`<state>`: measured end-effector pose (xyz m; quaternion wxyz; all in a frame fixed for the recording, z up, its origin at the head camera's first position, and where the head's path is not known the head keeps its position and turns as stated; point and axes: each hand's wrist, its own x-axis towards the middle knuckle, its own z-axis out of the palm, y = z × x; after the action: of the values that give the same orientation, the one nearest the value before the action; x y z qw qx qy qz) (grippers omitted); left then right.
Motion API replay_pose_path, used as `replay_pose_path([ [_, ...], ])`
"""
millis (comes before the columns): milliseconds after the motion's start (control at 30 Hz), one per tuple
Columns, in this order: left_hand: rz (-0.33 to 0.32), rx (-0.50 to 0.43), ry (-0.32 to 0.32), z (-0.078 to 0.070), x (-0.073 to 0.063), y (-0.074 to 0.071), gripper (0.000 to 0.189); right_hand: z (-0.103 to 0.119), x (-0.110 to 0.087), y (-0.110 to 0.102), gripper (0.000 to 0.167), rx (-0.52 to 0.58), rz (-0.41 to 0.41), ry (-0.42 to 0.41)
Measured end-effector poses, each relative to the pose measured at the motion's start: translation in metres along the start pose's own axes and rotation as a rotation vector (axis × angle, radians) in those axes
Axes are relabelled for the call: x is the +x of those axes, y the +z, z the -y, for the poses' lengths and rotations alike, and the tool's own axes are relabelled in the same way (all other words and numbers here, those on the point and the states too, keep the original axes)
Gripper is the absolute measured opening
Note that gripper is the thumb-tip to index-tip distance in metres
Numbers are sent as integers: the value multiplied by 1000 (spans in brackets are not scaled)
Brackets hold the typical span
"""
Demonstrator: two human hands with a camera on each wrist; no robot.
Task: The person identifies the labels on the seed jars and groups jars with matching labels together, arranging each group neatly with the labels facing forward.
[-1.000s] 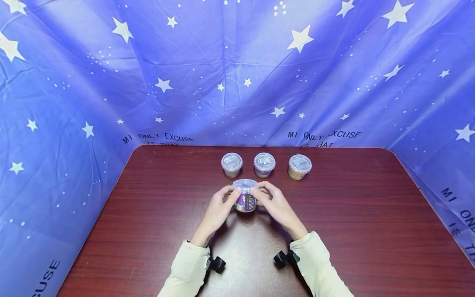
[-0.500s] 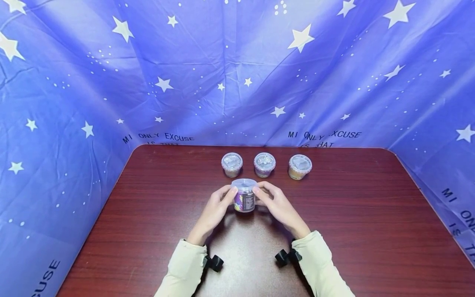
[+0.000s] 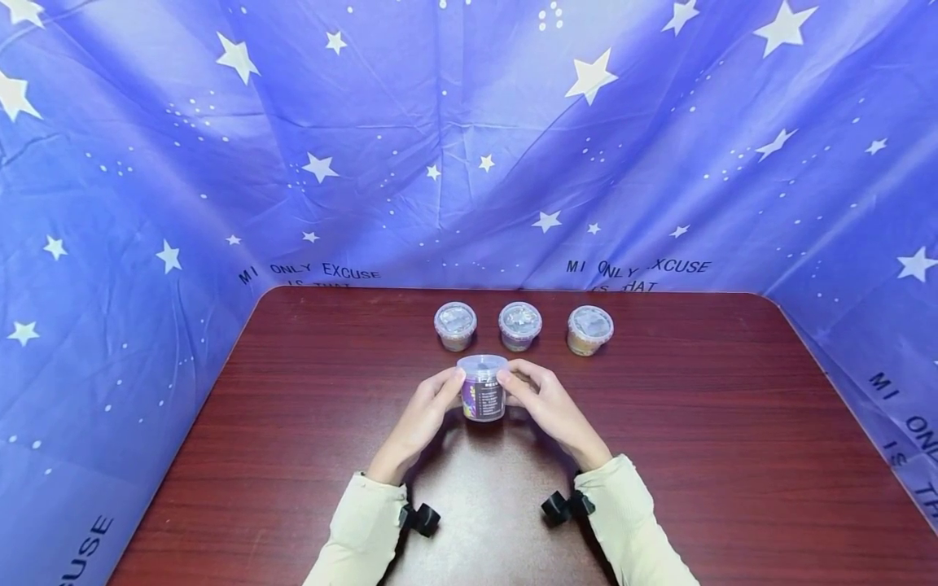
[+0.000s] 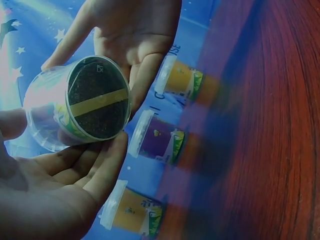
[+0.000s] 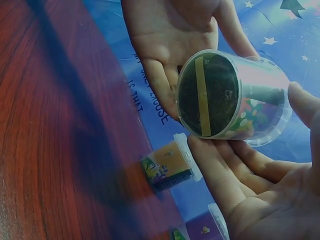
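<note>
Both hands hold a clear plastic tub [image 3: 482,399] with a purple and black printed label, upright in the head view and raised off the table. My left hand [image 3: 419,413] grips its left side, thumb near the rim and fingers behind. From the right, my right hand [image 3: 551,407] grips it the same way. The wrist views show the tub's underside [image 4: 97,117], dark with a yellow strip across it. Fingertips of both hands lie along the wall by its base. Behind it stand three smaller lidded tubs: left [image 3: 456,327], middle [image 3: 520,327] and right [image 3: 589,330].
The dark red wood-grain table [image 3: 308,456] reaches back to a blue curtain [image 3: 410,122] with white stars, which also hangs along both sides. A black wrist camera [image 3: 421,519] sits on the left sleeve, another wrist camera [image 3: 560,508] on the right.
The held tub has turned a little, so more of its black text panel faces the head camera. The left thumb has slid from the front toward the tub's side. The three smaller tubs stay put.
</note>
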<state>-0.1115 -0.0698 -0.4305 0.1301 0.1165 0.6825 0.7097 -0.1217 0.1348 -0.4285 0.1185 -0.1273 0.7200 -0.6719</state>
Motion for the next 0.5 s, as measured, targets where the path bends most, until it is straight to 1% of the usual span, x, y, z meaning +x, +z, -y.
replay_pose_path([
  [200,6,2,8,-1,0,1,48,1,0,1,33,7,-15,-14],
  [300,-9,3,-2,-2,1,2,49,3,-1,2,32,2,-39,-6],
  [367,-37,15,-9,-2,0,3,49,3,-1,2,31,-3,-62,-3],
  [500,-134,37,-31,-3,0,7,44,4,0,3,30,-13,-121,8],
])
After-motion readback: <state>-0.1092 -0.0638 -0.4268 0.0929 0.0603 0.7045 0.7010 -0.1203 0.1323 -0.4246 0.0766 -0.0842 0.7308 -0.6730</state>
